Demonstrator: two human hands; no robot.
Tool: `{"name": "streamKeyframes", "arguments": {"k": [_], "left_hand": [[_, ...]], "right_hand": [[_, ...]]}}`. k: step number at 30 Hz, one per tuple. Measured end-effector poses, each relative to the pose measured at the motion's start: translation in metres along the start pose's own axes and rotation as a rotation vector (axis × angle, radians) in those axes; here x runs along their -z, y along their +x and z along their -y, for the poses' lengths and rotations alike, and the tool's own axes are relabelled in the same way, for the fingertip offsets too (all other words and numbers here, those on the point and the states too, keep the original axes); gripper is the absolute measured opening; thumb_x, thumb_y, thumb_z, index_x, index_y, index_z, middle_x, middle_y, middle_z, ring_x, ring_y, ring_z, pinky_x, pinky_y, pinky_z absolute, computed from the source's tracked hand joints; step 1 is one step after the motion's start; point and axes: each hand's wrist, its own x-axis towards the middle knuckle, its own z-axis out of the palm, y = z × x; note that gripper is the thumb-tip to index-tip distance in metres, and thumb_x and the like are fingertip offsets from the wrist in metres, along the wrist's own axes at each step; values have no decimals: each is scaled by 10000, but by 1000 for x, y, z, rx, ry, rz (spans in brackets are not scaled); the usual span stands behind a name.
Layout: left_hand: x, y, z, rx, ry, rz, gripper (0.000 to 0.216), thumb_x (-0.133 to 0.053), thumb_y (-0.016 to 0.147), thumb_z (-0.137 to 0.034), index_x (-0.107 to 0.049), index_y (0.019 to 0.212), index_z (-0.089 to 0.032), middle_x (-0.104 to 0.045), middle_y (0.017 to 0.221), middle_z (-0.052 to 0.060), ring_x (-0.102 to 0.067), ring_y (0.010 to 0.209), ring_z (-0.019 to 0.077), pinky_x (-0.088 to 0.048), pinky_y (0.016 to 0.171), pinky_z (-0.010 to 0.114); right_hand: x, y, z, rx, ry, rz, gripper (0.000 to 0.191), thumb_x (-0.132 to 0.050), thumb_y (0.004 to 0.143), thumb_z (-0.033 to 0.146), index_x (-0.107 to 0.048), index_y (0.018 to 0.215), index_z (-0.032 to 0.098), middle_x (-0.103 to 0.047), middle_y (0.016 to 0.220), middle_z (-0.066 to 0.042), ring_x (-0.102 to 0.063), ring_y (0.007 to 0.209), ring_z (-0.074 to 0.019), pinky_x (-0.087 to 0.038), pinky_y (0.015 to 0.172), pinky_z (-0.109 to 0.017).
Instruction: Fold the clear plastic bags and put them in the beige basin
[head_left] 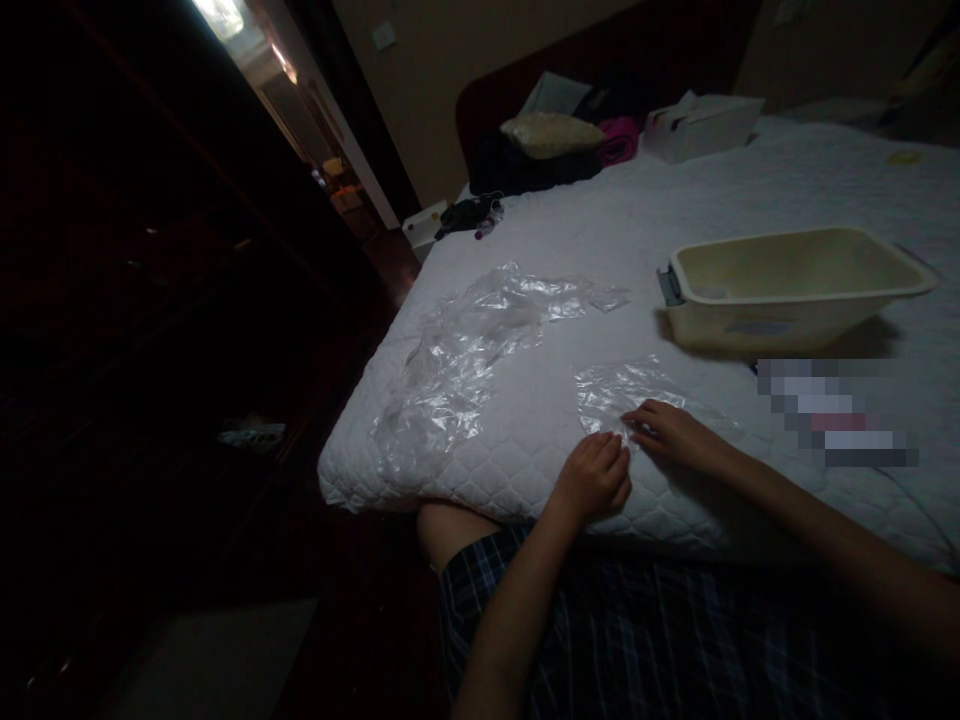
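Note:
A clear, crinkled plastic bag (626, 385) lies flat on the white quilted bed (517, 400) near its front edge. My left hand (596, 474) is closed at the bag's near edge, its fingers curled downward. Beside it, my right hand (667, 432) rests over the same bag, thumb and fingers drawn together on the film. The fingertips of the two hands almost meet. More clear plastic bags (465, 370), loosely spread, cover the bed to the left of my hands.
A cream plastic bin (780, 320) with a grey handle stands to the right. Behind it is a white box (701, 128). A pillow (551, 135), dark fabric and a pink roll (619, 141) lie by the headboard. A blurred-out item (836, 412) is right of my hands.

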Motion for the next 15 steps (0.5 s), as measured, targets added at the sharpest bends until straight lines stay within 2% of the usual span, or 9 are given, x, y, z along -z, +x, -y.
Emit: {"name": "streamKeyframes", "arguments": {"k": [3, 9, 15], "left_hand": [[-1, 0, 0, 9, -1, 21, 359, -449, 837, -260, -588, 1111, -74, -607, 1167, 155, -538, 1144, 274, -461, 981, 440], [-1, 1, 0, 4, 0, 45, 350, -455, 845, -271, -588, 1104, -76, -594, 1171, 173, -527, 1153, 273, -460, 969, 442], [0, 0, 0, 0, 56, 12, 354, -442, 852, -274, -593, 1106, -79, -576, 1218, 159, -500, 1180, 276, -428, 994, 434]], "right_hand": [[2, 3, -2, -12, 62, 15, 274, -514, 806, 322, -670, 989, 190, -636, 876, -93, -613, 790, -211, -497, 736, -359], [14, 11, 10, -60, 175, -93, 300, -500, 819, 394, -666, 946, 179, -638, 884, -96, -615, 719, -192, -502, 707, -349], [6, 19, 23, -23, 136, 62, 223, -481, 818, 273, -664, 903, 179, -663, 840, -83, -617, 776, -199, -478, 731, -325]]}}
